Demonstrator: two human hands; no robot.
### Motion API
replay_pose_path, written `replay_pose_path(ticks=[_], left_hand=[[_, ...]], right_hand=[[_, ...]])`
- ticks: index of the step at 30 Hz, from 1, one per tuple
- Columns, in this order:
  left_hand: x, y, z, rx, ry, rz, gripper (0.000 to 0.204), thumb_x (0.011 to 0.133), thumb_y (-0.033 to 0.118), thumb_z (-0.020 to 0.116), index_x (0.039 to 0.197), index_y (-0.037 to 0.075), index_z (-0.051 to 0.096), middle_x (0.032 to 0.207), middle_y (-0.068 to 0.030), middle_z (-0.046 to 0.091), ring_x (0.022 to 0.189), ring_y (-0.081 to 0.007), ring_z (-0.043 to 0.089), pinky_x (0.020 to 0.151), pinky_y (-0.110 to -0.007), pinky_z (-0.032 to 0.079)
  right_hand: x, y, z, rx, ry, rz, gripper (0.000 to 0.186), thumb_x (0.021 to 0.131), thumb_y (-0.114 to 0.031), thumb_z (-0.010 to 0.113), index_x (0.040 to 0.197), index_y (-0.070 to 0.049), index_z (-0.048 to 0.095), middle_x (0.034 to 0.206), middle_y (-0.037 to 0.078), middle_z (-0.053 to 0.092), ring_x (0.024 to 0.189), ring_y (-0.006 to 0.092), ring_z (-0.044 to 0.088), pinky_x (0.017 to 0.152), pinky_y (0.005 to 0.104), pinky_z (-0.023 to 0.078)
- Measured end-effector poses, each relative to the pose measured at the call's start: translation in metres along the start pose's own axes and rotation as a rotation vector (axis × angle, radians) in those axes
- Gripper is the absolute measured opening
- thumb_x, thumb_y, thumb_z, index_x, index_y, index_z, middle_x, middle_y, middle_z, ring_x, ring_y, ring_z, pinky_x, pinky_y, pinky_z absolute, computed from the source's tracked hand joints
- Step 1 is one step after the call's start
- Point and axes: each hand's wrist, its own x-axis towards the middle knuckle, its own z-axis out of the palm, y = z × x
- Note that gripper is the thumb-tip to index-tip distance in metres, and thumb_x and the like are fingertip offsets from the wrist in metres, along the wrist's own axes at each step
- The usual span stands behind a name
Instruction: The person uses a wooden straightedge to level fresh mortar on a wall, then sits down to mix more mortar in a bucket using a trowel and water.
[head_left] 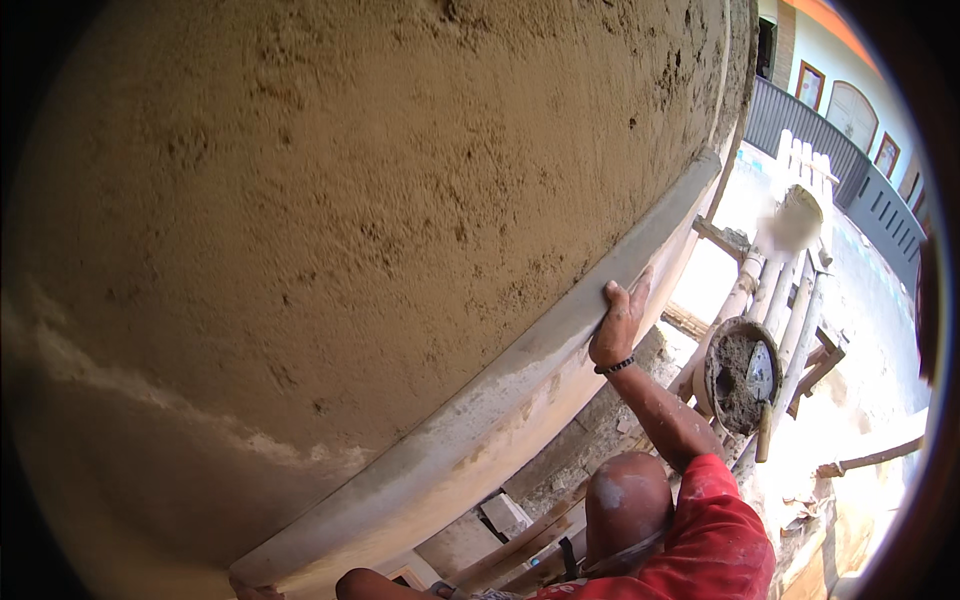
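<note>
A long grey board (470, 410) is set slantwise across the frame, from the lower left to the upper right, against a rough plastered wall (400, 200) by which the upper left and centre are filled. Right of centre, the board is gripped by the right hand (618, 335): the thumb is laid on its face, and the fingers are placed along its lower edge. A dark bracelet (614, 366) is worn on that wrist. Only a small part of the left hand (256, 592) is shown, at the board's lower-left end; its grip cannot be told. At the right, a bucket (707, 372) is filled with grey mortar (736, 392), on which a trowel (762, 385) is rested. Poles (795, 310) are laid lengthwise beneath the bucket. A red sleeve (715, 535) is seen at lower right.
</note>
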Motion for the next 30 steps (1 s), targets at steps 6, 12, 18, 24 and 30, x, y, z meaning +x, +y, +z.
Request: replay_pose_path(ticks=[6,12,18,24,30], left_hand=[[-0.088,0.119,0.111,0.321,-0.051,0.160,0.052,0.089,0.040,0.049,0.119,-0.003,0.049,0.108,-0.0123,0.055,0.085,-0.0250,0.052,0.070,-0.039,0.043],[-0.104,0.232,0.191,0.051,-0.027,-0.059,0.049,0.089,0.042,0.051,0.121,0.006,0.047,0.114,-0.0080,0.054,0.098,-0.0214,0.052,0.070,-0.035,0.043],[-0.113,0.278,0.226,-0.005,-0.037,-0.310,0.049,0.086,0.045,0.052,0.121,0.011,0.045,0.113,-0.0062,0.054,0.096,-0.0197,0.051,0.065,-0.034,0.040],[-0.049,0.273,0.132,-0.015,0.024,-0.392,0.048,0.085,0.045,0.051,0.121,0.012,0.046,0.114,-0.0072,0.054,0.098,-0.0217,0.052,0.070,-0.036,0.043],[0.054,0.291,-0.020,-0.020,0.092,-0.163,0.052,0.086,0.046,0.051,0.124,0.011,0.046,0.116,-0.0074,0.052,0.101,-0.0227,0.054,0.081,-0.035,0.046]], right_hand=[[0.103,-0.108,0.052,-0.038,0.087,-0.158,0.073,0.080,-0.018,0.044,0.143,0.003,0.015,0.129,0.020,0.039,0.102,0.0236,0.049,0.091,0.0310,0.041],[0.259,-0.276,0.109,0.031,0.012,-0.190,0.068,0.077,-0.014,0.050,0.139,0.005,0.026,0.127,0.017,0.039,0.103,0.0215,0.048,0.090,0.0301,0.042],[0.293,-0.319,0.118,-0.026,0.075,-0.158,0.070,0.076,-0.014,0.050,0.138,0.006,0.025,0.123,0.018,0.041,0.104,0.0219,0.047,0.090,0.0304,0.041],[0.174,-0.308,0.147,-0.090,0.116,-0.058,0.077,0.076,-0.015,0.046,0.143,0.002,0.013,0.141,0.019,0.026,0.118,0.0254,0.040,0.100,0.0317,0.035],[0.023,-0.288,0.178,-0.212,0.158,0.007,0.077,0.073,-0.017,0.046,0.140,0.009,0.017,0.146,0.022,0.020,0.136,0.0296,0.018,0.111,0.0338,0.012]])
